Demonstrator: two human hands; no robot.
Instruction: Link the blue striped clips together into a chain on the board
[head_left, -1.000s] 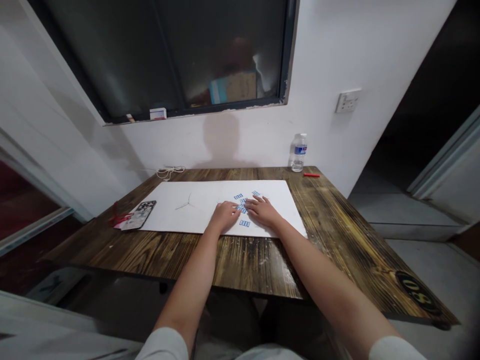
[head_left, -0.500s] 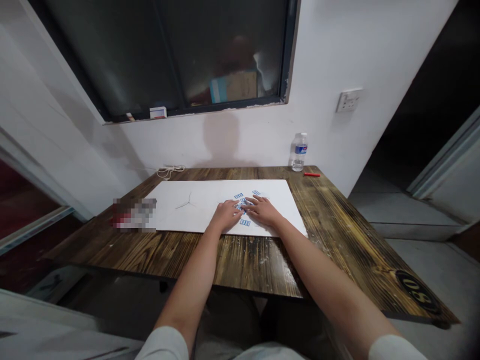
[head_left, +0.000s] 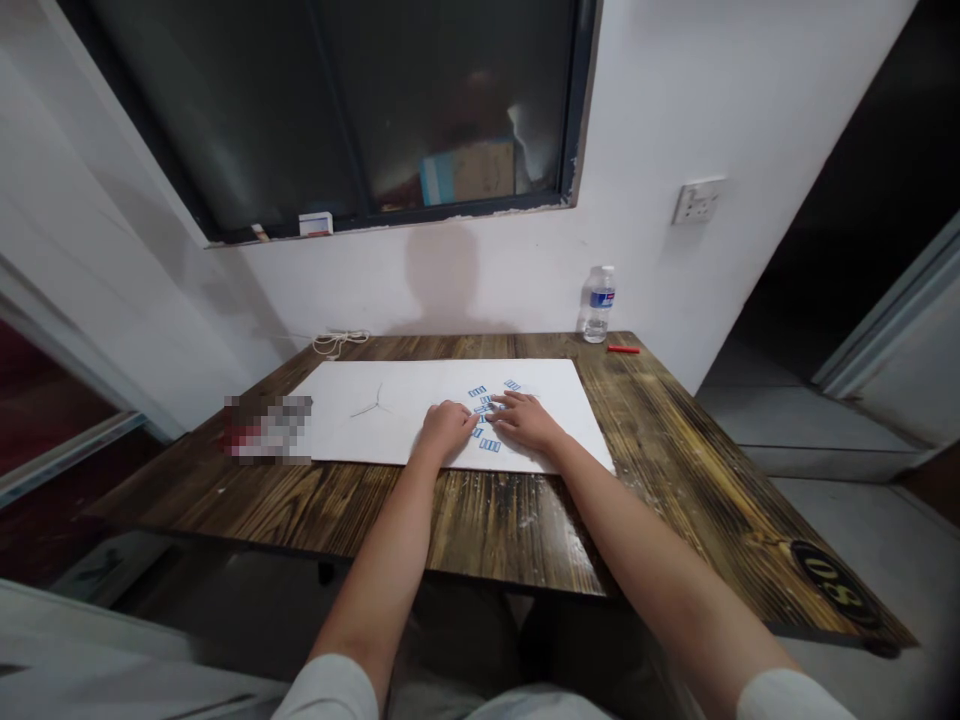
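Several small pieces with blue and white stripes (head_left: 490, 446) lie on a white board (head_left: 420, 375). The ones around the centre are gathered in a close cluster, partly covered by my fingers. At the cluster's left side is my left hand (head_left: 447, 430), its fingers bent a little and their tips touching the pieces. From the right, my right hand (head_left: 526, 420) lies over the cluster with fingers stretched and apart, fingertips on the pieces. Neither hand visibly grips anything. Other striped pieces (head_left: 477, 391) sit apart near the far and near sides of the cluster.
A thin dark branching mark (head_left: 376, 404) is on the board's left part. A blurred-out patch (head_left: 270, 430) covers its left end. On the wooden table (head_left: 300, 505) are a white cable (head_left: 341, 343), a water bottle (head_left: 598, 305) and a red pen (head_left: 623, 349), along the wall.
My left fingers have drawn back slightly from the cluster, uncovering more striped pieces. The pieces between my hands have shifted a little. My right hand stays nearly in place.
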